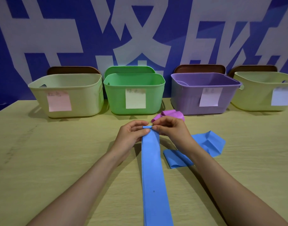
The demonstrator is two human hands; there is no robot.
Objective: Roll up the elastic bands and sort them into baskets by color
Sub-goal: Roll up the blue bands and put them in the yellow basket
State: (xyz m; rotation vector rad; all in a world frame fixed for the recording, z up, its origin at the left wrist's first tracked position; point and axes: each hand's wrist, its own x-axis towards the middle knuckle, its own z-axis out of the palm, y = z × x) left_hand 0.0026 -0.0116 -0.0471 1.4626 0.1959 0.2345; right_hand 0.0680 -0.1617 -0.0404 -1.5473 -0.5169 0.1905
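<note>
A long blue elastic band (153,173) lies flat on the table, running from the bottom edge up to my hands. Its far end is curled into a small tight roll. My left hand (131,136) pinches the roll's left side and my right hand (171,129) pinches its right side. A second blue band (210,144) lies folded to the right, partly under my right forearm. Just behind my right hand lies a crumpled purple band (172,114). Along the back stand a cream basket (66,95), a green basket (134,93), a purple basket (203,93) and another cream basket (262,92).
Each basket carries a paper label on its front. Lids lean upright behind the baskets against a blue and white wall. The wooden table (50,152) stretches wide on the left and right of my arms.
</note>
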